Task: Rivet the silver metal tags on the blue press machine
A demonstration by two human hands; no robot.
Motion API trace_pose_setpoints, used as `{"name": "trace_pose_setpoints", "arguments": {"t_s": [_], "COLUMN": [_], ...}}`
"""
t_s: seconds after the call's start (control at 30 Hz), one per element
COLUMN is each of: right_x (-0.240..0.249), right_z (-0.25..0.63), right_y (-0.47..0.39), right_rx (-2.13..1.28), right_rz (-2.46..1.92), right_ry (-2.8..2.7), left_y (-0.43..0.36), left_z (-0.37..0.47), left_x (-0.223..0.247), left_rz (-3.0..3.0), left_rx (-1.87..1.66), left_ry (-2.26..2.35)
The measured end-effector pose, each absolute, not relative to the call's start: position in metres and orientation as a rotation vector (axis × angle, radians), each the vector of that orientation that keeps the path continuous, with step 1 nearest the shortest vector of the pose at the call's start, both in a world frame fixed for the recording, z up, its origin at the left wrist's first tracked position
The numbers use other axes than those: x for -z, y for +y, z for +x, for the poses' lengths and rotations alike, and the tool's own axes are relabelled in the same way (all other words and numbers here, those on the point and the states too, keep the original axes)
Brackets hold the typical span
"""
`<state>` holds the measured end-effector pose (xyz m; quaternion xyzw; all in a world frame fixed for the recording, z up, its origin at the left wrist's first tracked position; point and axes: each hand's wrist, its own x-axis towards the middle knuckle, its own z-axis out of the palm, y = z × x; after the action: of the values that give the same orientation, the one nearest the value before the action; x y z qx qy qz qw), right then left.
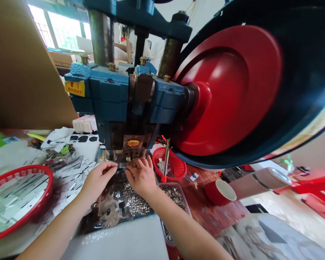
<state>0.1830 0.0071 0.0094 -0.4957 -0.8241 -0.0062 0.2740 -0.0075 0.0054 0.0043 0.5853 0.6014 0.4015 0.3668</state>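
Metal strip, small, dark: beneath punch press, back from front edge of surface. Left hand: grip clamped on strip's left end. Right hand: at right end; grip, cannot tell.

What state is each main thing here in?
Left hand: pinched, seemingly on a small piece
Right hand: fingers bent, grip unclear
Left basket: holding flat pieces
Right basket: partly filled
Clear tub: uncovered, holding metal parts
Red cup: uncovered
Flask: seemingly capped
Red wheel: motion unclear

Two hands, two round baskets, one press
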Motion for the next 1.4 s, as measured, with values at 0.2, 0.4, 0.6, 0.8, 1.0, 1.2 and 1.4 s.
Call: {"name": "trace_pose_setpoints", "arguments": {"t_s": [0.2, 0.4, 0.6, 0.8, 1.0, 1.2, 1.4], "right_x": [-0.011, -0.008, 0.004, 0.007, 0.0, -0.004, -0.006], "right_z": [0.187, 0.189, 0.203, 0.203, 0.178, 0.177, 0.186], "right_y": [0.003, 0.005, 0.004, 0.005, 0.024, 0.017, 0.004], "right_rx": [-0.079, -0.078, -0.032, -0.082, -0.094, -0.001, -0.03], "right_rz": [-1.328, -1.315, -1.238, -1.187, -1.365, -1.353, -1.311], "right_ry": [-2.229, -2.22, -2.171, -2.079, -1.94, -2.163, -2.26], "left_y": [0.017, 0.02, 0.015, 0.013, 0.006, 0.002, 0.008], "left_z": [0.005, 0.006, 0.005, 0.004, -0.001, -0.002, -0.002], "left_x": [-0.013, -0.012, -0.008, -0.002, 0.005, 0.004, -0.001], "left_rz": [1.516, 1.48, 1.395, 1.324, 1.288, 1.278, 1.335], "left_rx": [-1.032, -1.072, -1.117, -1.171, -1.234, -1.245, -1.217], "left_ry": [1.556, 1.577, 1.559, 1.555, 1.559, 1.545, 1.566]}}
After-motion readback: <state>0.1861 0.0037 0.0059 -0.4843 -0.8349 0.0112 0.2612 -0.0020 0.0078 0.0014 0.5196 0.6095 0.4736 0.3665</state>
